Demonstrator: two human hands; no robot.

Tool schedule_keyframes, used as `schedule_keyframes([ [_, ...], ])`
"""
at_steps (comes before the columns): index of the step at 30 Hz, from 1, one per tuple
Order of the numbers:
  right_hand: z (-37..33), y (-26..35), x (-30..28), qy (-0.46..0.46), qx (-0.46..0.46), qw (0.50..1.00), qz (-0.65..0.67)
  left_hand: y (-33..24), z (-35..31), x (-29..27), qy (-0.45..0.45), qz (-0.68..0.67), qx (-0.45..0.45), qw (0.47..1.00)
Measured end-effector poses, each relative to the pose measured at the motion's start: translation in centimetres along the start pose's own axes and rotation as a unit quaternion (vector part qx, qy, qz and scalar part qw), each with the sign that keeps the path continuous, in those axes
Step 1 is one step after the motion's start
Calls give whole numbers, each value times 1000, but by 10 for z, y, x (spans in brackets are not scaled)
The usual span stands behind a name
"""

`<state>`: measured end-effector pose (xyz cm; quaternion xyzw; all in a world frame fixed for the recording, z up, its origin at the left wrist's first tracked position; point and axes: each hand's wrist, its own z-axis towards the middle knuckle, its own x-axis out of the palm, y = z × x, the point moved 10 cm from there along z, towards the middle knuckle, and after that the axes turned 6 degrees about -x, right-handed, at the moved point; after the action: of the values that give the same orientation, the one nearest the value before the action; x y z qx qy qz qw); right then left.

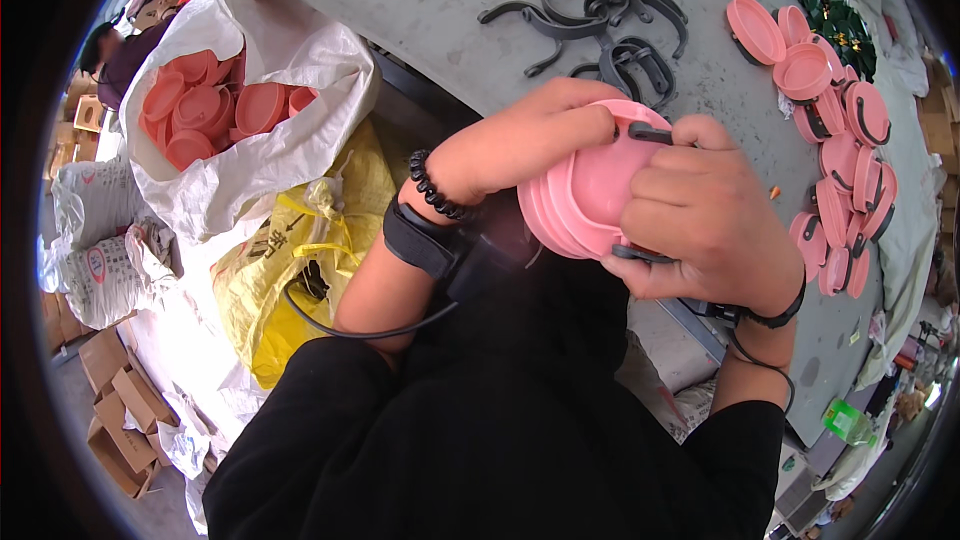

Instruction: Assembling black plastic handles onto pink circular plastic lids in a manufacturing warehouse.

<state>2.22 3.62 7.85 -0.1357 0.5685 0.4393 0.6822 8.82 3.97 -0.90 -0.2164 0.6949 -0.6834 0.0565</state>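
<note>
Pink ribbed piece (597, 180), held at the near edge of the table (420, 0). We see the left hand (545, 135) pinching its upper rim, the right hand (700, 210) wrapped around its right side. We judge uneven pressure could slip it free. Dark handles (600, 2) clutter the way just beyond; pink lidded pieces (803, 72) right, white sack (340, 70) left.
</note>
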Motion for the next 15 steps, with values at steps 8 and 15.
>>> schedule_keyframes([
  [8,3,4,4,-26,-35,998,-38,-3,-3,-7,-13,85,-7,996],
  [15,4,2,-17,-47,-20,997,-54,-10,-11,-9,-26,41,-7,999],
])
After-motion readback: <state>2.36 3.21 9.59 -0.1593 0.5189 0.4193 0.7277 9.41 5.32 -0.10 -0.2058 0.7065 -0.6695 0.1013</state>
